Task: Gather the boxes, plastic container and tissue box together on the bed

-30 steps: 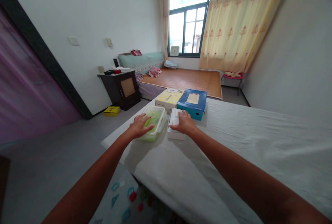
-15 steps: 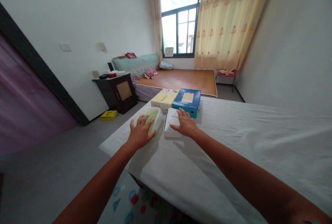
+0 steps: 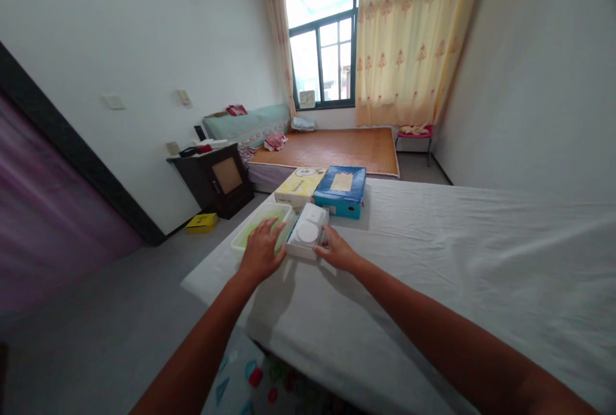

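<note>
A shallow plastic container (image 3: pixel 239 242), pale green inside with a whitish rim, lies at the table's left edge. My left hand (image 3: pixel 262 251) rests over its near right part, fingers somewhat spread, hiding some of it. Right beside the container sits an open white box (image 3: pixel 301 251) with a round white piece (image 3: pixel 307 233) and other white parts inside. My right hand (image 3: pixel 338 249) has hold of this box at its near right corner, thumb at the front and fingers along the right side. Behind them stand a yellow patterned box (image 3: pixel 299 187) and a blue box (image 3: pixel 341 190).
A white cloth covers the table (image 3: pixel 433 261). Beyond it is a low bed (image 3: pixel 337 145) with a brown mat. A dark cabinet (image 3: pixel 212 177) and a yellow box (image 3: pixel 202 223) on the floor are at left. A pink chair (image 3: pixel 414 133) stands by the curtain.
The white box has shifted left, up against the container, and turned slightly. My right hand has moved from its top to its right side. The view has turned a little.
</note>
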The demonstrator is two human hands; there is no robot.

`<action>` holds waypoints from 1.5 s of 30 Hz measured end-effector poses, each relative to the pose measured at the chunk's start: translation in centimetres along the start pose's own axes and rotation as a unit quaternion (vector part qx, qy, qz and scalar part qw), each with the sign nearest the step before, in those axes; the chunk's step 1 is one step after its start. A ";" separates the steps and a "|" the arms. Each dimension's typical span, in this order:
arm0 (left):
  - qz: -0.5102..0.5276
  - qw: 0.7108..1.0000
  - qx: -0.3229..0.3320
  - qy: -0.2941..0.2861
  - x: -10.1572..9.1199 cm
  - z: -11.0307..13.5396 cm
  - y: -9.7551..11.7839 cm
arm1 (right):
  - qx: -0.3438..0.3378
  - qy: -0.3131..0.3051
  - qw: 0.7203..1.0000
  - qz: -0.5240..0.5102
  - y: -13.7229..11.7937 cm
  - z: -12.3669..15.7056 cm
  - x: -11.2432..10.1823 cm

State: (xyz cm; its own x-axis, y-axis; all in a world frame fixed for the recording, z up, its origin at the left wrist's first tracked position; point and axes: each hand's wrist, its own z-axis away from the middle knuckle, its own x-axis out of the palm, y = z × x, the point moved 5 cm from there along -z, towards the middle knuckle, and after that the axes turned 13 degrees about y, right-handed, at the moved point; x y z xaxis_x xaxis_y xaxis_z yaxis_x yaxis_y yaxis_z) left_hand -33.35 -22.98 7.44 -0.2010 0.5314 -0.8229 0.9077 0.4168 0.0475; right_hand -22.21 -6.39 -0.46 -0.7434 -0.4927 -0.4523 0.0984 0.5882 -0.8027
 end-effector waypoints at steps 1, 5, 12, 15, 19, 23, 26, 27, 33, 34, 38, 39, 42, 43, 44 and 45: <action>0.024 1.000 0.005 0.001 0.4 -0.5 1.1 | 0.011 0.009 1.000 -0.009 0.4 0.2 -0.1; 0.032 0.999 -0.009 -0.033 3.2 -2.1 4.5 | 0.037 0.053 0.998 -0.029 2.0 1.3 -1.8; 0.029 0.998 -0.039 -0.032 3.9 -3.3 4.6 | 0.004 0.076 0.997 -0.028 4.0 3.9 -6.4; 0.043 0.996 -0.076 -0.012 3.2 -4.2 3.4 | 0.013 0.085 0.996 -0.030 4.7 4.9 -7.8; 0.061 0.995 -0.081 -0.001 3.2 -4.7 3.1 | 0.027 0.076 0.996 -0.033 5.3 5.7 -8.5; 0.036 0.998 -0.059 -0.010 3.4 -4.2 4.0 | 0.025 0.058 0.997 -0.042 5.2 6.1 -9.0; 0.016 0.998 -0.059 -0.016 3.1 -3.8 4.4 | 0.024 0.046 0.998 -0.045 5.0 6.3 -9.3; 0.012 0.998 -0.059 -0.020 3.0 -3.7 4.5 | 0.024 0.044 0.998 -0.045 4.9 6.3 -9.4; -0.011 0.998 -0.047 -0.043 2.8 -3.4 4.6 | 0.009 0.024 0.999 -0.036 3.2 7.8 -11.4; -0.012 0.998 -0.048 -0.043 2.8 -3.4 4.6 | 0.002 0.021 0.999 -0.032 2.7 8.2 -12.3; 0.000 0.998 -0.048 -0.050 3.1 -3.2 4.0 | -0.017 0.040 0.999 -0.009 1.1 10.6 -18.8; 0.001 0.998 -0.047 -0.049 3.2 -3.2 3.8 | -0.016 0.047 0.999 0.006 1.1 11.3 -21.1; -0.002 0.998 -0.044 -0.044 3.6 -3.1 3.7 | 0.012 0.119 0.989 0.091 2.6 13.6 -29.7; -0.003 0.998 -0.042 -0.043 3.7 -3.1 3.7 | 0.037 0.149 0.980 0.123 3.7 14.6 -32.7; -0.005 0.998 -0.040 -0.044 3.8 -3.1 3.9 | 0.072 0.167 0.971 0.154 5.1 15.7 -35.6; -0.007 0.998 -0.038 -0.048 3.9 -3.2 4.0 | 0.101 0.192 0.958 0.187 6.6 16.9 -38.3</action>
State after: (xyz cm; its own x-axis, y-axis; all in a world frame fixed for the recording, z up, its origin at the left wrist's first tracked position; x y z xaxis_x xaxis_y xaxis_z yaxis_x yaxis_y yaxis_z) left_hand -31.68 -16.87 6.26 -0.1746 0.4541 -0.8737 0.8734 0.4811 0.0756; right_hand 18.04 5.52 4.99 -0.8162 0.0226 -0.5774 0.5023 0.5217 -0.6896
